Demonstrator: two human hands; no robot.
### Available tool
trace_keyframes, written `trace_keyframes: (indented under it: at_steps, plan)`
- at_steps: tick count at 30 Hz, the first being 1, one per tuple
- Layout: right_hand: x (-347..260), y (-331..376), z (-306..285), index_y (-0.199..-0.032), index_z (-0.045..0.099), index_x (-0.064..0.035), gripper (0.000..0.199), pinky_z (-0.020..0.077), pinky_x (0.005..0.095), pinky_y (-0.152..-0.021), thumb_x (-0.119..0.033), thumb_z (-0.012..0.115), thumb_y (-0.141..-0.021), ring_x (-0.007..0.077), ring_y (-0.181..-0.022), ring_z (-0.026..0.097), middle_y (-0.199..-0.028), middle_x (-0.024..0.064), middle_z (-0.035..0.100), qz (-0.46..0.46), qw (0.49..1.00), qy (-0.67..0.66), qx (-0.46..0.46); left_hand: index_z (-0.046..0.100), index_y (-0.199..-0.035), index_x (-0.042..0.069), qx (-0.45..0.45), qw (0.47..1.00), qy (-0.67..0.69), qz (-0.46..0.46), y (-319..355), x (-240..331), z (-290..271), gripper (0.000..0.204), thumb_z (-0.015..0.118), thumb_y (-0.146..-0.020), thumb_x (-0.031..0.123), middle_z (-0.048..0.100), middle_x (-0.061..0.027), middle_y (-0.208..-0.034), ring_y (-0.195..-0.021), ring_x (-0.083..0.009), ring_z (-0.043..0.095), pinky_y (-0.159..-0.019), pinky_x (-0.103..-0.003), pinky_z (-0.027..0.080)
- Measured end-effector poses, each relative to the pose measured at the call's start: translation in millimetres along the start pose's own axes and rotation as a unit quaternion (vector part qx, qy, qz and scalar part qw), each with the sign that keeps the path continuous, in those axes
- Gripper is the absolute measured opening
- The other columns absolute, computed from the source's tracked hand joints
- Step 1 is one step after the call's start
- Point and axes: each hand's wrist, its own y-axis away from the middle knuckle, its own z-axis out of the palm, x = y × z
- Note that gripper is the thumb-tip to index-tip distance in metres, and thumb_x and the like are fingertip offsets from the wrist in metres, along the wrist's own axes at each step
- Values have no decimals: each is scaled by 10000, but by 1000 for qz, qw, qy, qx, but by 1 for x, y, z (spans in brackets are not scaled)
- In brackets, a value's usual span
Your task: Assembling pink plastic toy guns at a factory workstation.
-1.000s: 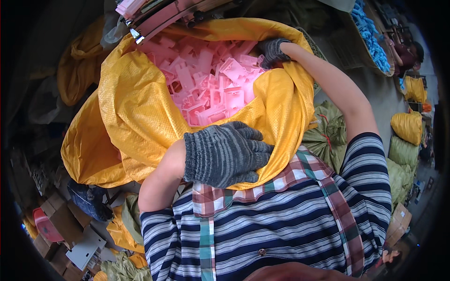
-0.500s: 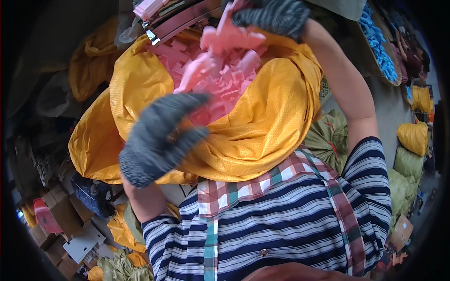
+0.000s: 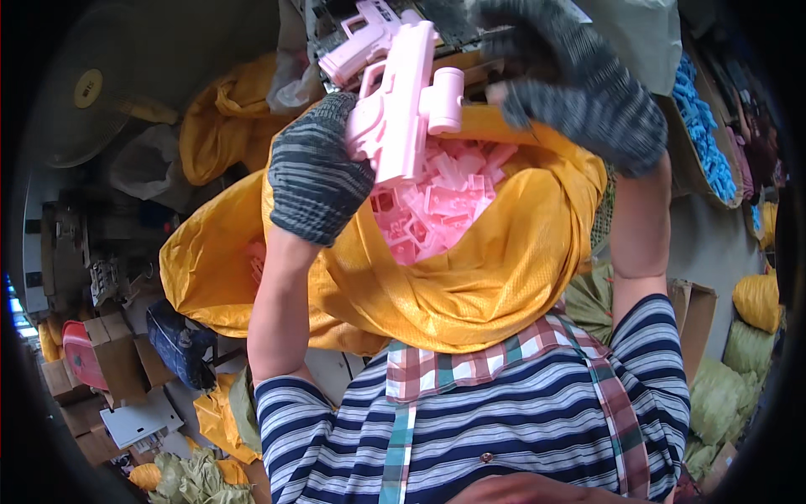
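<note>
A: From the head view, what does each hand have?

B: The left hand (image 3: pixel 317 172), in a grey knit glove, is closed on a pink plastic toy-gun shell (image 3: pixel 401 105), held up above the open mouth of the yellow sack (image 3: pixel 504 277). The right hand (image 3: pixel 579 84), gloved the same, hangs half-curled just beside the shell's round barrel end; I cannot tell whether its fingers touch it.

A: And the rest of the parts?

B: The pink moulded parts (image 3: pixel 437 210) lie heaped inside the sack, right below the raised shell. A box of blue parts (image 3: pixel 701 143) sits well off to the right, and another yellow bag (image 3: pixel 222 134) lies behind.

A: Which step is this?

B: I judge it as one piece lifted out and held up for handling. Next it likely needs the right hand to close on the barrel end so both hands steady it.
</note>
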Motion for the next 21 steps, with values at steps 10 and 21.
trace_keyframes:
  at_steps: [10,21]
  plan:
    - [21,-5,-14,-1122,557,-60,481,484,307,-843,-117,759,-689,205,-948,604,-1051,114,611,-14,927,366,85,532,-1142,85,90,872,-481,33,-84,-41,-9,463,634,-728,266,608,-178,-993,-957,-317,581,-844,-426,442]
    - [87,-31,-24,-1169,579,-105,417,415,312,-952,-154,679,-767,176,-1102,523,-1205,56,559,9,983,180,-10,495,-1195,57,70,823,-494,-272,-5,-9,-63,560,613,-768,399,603,-150,-1028,-950,-332,559,-864,-422,418]
